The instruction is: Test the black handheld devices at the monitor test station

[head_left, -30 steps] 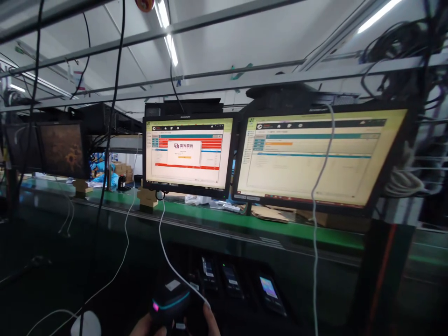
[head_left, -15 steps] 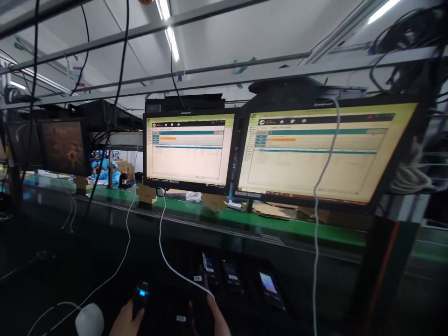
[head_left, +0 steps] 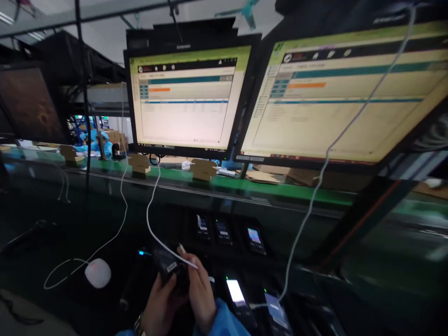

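Left hand [head_left: 159,303]: fingers curled closed around a dark handset [head_left: 164,261], held above the bench, label facing up. Right hand [head_left: 202,290]: fingers pinched together on a white cable [head_left: 147,212], beside the handset; whether they touch it cannot be told. A mouse [head_left: 98,273] rests left; a lit phone [head_left: 235,292] lies right.
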The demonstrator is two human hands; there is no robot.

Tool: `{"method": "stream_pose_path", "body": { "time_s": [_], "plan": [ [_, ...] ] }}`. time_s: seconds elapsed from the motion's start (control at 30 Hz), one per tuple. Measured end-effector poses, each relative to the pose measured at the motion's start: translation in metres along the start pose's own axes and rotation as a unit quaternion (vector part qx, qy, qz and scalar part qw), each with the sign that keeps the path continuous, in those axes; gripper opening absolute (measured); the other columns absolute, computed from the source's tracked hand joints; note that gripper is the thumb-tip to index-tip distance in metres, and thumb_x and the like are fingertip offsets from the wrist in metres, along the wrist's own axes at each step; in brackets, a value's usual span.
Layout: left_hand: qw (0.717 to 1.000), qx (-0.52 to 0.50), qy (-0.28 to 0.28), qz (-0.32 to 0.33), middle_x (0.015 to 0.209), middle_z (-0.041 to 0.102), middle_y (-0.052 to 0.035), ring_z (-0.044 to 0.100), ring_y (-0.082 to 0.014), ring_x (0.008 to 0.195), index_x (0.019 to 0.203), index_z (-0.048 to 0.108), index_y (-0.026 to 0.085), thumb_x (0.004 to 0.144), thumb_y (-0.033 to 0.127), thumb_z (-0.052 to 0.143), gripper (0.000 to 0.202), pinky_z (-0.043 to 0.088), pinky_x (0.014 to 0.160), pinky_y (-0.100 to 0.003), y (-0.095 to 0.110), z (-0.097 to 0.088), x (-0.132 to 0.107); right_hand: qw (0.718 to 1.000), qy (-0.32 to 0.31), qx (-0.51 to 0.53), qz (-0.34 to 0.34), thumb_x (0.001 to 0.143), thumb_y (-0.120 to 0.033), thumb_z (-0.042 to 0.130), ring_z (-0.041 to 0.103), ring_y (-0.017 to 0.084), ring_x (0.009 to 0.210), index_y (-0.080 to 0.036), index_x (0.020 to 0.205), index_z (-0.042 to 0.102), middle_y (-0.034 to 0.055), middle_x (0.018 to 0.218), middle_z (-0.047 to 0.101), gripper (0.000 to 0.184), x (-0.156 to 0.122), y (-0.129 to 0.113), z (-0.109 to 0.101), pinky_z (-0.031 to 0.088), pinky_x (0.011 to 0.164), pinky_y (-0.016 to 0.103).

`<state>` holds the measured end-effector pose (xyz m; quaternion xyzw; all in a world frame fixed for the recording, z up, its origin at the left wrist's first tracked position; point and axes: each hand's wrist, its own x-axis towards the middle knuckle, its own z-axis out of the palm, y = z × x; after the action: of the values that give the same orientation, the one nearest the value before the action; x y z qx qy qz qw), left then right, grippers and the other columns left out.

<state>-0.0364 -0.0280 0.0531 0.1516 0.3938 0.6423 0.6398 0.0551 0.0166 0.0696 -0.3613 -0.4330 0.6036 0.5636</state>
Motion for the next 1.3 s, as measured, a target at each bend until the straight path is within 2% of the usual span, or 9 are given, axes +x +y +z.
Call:
{"method": "stream_pose_path", "body": {
  "time_s": [0.1, 0.17, 0.3, 0.4, 0.47, 0.7, 0.93, 1.1, 1.3],
  "plan": [
    [0.997, -0.059, 0.051, -0.029, 0.105, 0.070, -0.0100, 0.068, -0.0225, 0.090, 0.107, 0.058, 0.016, 0.074, 0.011, 0.069, 0.036, 0.051, 0.066, -0.025, 0.007, -0.008, 0.000, 0.995, 0.036, -0.062, -0.072, 0.080, -0.073, 0.051, 0.063, 0.021, 0.086, -0.017, 0.117, 0.063, 0.0109, 0.107, 0.068, 0.068, -0.002, -0.020, -0.019, 0.053, 0.077, 0.034],
    [0.993, -0.083, 0.063, -0.046, 0.095, 0.071, -0.0113, 0.068, -0.0203, 0.079, 0.096, 0.062, 0.011, 0.068, 0.006, 0.069, 0.030, 0.050, 0.061, -0.023, 0.010, -0.015, -0.001, 0.994, 0.016, -0.076, -0.077, 0.082, -0.070, 0.050, 0.062, 0.018, 0.071, -0.015, 0.113, 0.065, 0.0098, 0.091, 0.070, 0.065, -0.004, -0.029, -0.031, 0.054, 0.067, 0.032],
    [0.990, -0.116, 0.011, -0.078, 0.079, 0.070, -0.0088, 0.061, -0.0124, 0.061, 0.104, 0.064, 0.010, 0.057, 0.016, 0.079, 0.049, 0.045, 0.052, -0.018, 0.010, -0.025, -0.005, 0.992, -0.103, -0.076, 0.007, 0.074, -0.065, 0.065, 0.062, 0.017, 0.058, -0.015, 0.093, 0.070, 0.0058, 0.069, 0.068, 0.053, -0.013, -0.036, -0.039, 0.053, 0.060, 0.031],
    [0.988, -0.113, -0.052, -0.086, 0.070, 0.067, -0.0043, 0.056, -0.0093, 0.054, 0.115, 0.063, 0.015, 0.054, 0.027, 0.083, 0.065, 0.038, 0.044, -0.014, 0.007, -0.026, -0.009, 0.985, -0.151, -0.074, 0.036, 0.073, -0.060, 0.069, 0.060, 0.015, 0.054, -0.016, 0.088, 0.071, 0.0039, 0.064, 0.066, 0.047, -0.018, -0.033, -0.033, 0.052, 0.058, 0.028],
    [0.988, -0.106, -0.075, -0.084, 0.067, 0.067, -0.0036, 0.056, -0.0093, 0.054, 0.113, 0.065, 0.016, 0.054, 0.028, 0.084, 0.063, 0.037, 0.044, -0.014, 0.006, -0.025, -0.012, 0.984, -0.167, -0.060, 0.037, 0.076, -0.058, 0.068, 0.059, 0.014, 0.054, -0.015, 0.084, 0.072, 0.0037, 0.062, 0.065, 0.044, -0.020, -0.029, -0.027, 0.050, 0.056, 0.026],
    [0.989, -0.094, -0.072, -0.091, 0.069, 0.069, -0.0068, 0.060, -0.0102, 0.059, 0.081, 0.073, 0.012, 0.050, 0.025, 0.087, 0.037, 0.041, 0.047, -0.014, 0.007, -0.018, -0.017, 0.985, -0.171, -0.031, 0.018, 0.079, -0.053, 0.066, 0.061, 0.014, 0.054, -0.016, 0.086, 0.072, 0.0012, 0.060, 0.063, 0.038, -0.024, -0.023, -0.020, 0.051, 0.056, 0.025],
    [0.996, -0.064, -0.021, -0.064, 0.074, 0.070, -0.0054, 0.061, -0.0129, 0.063, 0.081, 0.071, 0.014, 0.047, 0.025, 0.088, 0.040, 0.045, 0.052, -0.020, 0.002, -0.023, -0.014, 0.962, -0.159, -0.204, -0.093, 0.085, -0.033, 0.060, 0.064, 0.017, 0.067, -0.019, 0.080, 0.074, 0.0064, 0.075, 0.069, 0.021, -0.026, -0.024, -0.026, 0.053, 0.066, 0.028],
    [0.998, -0.033, -0.010, -0.059, 0.072, 0.069, -0.0065, 0.062, -0.0162, 0.066, 0.081, 0.070, 0.013, 0.046, 0.026, 0.089, 0.042, 0.046, 0.054, -0.023, 0.002, -0.020, -0.015, 0.951, -0.128, -0.249, -0.130, 0.084, -0.029, 0.058, 0.064, 0.018, 0.068, -0.019, 0.086, 0.073, 0.0064, 0.075, 0.069, 0.018, -0.024, -0.017, -0.035, 0.053, 0.069, 0.031],
    [0.997, -0.034, -0.024, -0.072, 0.072, 0.069, -0.0072, 0.062, -0.0158, 0.066, 0.081, 0.071, 0.012, 0.051, 0.026, 0.086, 0.036, 0.047, 0.056, -0.024, 0.000, -0.022, -0.014, 0.959, -0.162, -0.217, -0.079, 0.084, -0.034, 0.059, 0.063, 0.017, 0.059, -0.018, 0.082, 0.070, 0.0048, 0.070, 0.067, 0.020, -0.018, -0.026, -0.033, 0.053, 0.059, 0.028]
  ]
}}
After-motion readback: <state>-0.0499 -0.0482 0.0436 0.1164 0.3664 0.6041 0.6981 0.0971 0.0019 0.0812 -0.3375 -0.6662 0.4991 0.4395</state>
